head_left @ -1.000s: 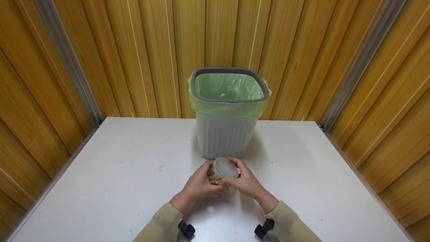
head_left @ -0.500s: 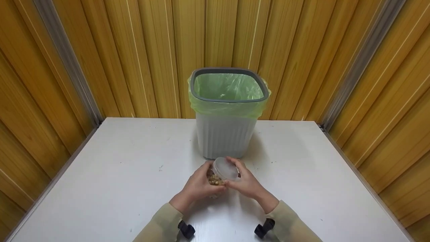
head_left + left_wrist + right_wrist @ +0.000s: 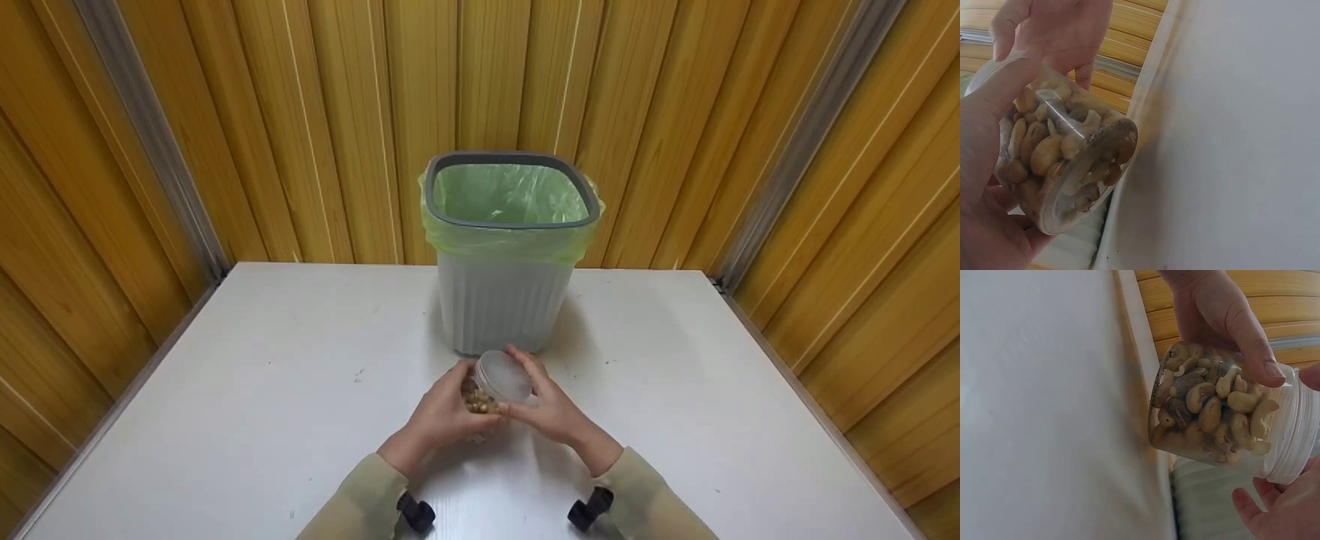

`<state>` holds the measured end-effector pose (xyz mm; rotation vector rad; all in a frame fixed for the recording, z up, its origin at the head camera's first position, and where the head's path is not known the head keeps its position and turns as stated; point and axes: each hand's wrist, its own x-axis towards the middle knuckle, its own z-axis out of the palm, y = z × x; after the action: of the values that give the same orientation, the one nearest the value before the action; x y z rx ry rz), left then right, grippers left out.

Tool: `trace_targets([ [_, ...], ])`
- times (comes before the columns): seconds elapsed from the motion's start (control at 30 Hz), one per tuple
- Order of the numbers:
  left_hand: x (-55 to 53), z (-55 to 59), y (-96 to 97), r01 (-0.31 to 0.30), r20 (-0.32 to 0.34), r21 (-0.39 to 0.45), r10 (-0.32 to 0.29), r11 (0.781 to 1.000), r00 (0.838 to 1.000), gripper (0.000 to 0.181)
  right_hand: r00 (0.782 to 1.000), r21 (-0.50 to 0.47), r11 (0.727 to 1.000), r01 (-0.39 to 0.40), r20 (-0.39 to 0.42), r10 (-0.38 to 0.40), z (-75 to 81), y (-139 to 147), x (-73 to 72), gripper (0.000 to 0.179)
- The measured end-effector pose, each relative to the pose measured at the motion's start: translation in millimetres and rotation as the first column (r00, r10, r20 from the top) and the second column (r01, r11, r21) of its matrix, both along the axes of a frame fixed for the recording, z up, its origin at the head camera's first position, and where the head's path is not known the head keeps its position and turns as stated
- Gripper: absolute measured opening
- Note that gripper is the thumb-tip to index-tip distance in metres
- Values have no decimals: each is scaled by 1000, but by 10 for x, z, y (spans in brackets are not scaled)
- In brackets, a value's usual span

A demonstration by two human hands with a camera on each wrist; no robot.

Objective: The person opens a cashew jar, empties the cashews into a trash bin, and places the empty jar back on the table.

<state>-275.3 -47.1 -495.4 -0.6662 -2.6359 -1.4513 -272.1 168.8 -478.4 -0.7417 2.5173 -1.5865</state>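
Shifted slightly upward in head view with one finger of the right hand (image 3: 553, 409), spanning the round translucent plastic lid (image 3: 505, 376), lower centre; gripping the clear plastic jar of cashews (image 3: 481, 403) with the left hand (image 3: 441, 405). Left wrist view: held tilted, left. Right wrist view: capped; likely loosening, calling next for a steady twist.

- a white worktop (image 3: 247, 435) spreads over the middle and lower part of the head view, its far edge running nearly level around mid-height, its sides slanting out toward the lower corners
- its surface has a slight shine, brightest at the bottom centre of the frame
- a few small dark specks (image 3: 359, 375) are scattered on it, some left of centre, some right
- a light grey ribbed bin (image 3: 504, 304) stands upright on it at the centre of the frame, a soft shadow at its right side
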Motion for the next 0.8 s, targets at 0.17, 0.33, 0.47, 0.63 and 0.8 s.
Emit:
trace_targets([
  [0.17, 10, 5, -8, 8, 0, 15, -8, 1000, 1000, 86, 996, 7, 997, 81, 44, -81, 39, -36, 16, 100],
  [0.33, 6, 0, -3, 0, -7, 13, 0, 1000, 1000, 85, 991, 8, 992, 129, 30, -129, 31, -67, 21, 92],
  [0.47, 7, -2, -3, -5, -11, 7, 5, 1000, 1000, 83, 991, -2, 992, 128, 22, -128, 23, -66, 19, 86],
  [0.63, 7, 0, 0, -3, -12, -3, 3, 1000, 1000, 81, 993, -13, 993, 116, 17, -116, 12, -62, 13, 83],
  [0.8, 6, 6, 3, 1, -10, -9, -1, 1000, 1000, 80, 995, -22, 995, 96, 13, -96, 13, -55, 3, 82],
])
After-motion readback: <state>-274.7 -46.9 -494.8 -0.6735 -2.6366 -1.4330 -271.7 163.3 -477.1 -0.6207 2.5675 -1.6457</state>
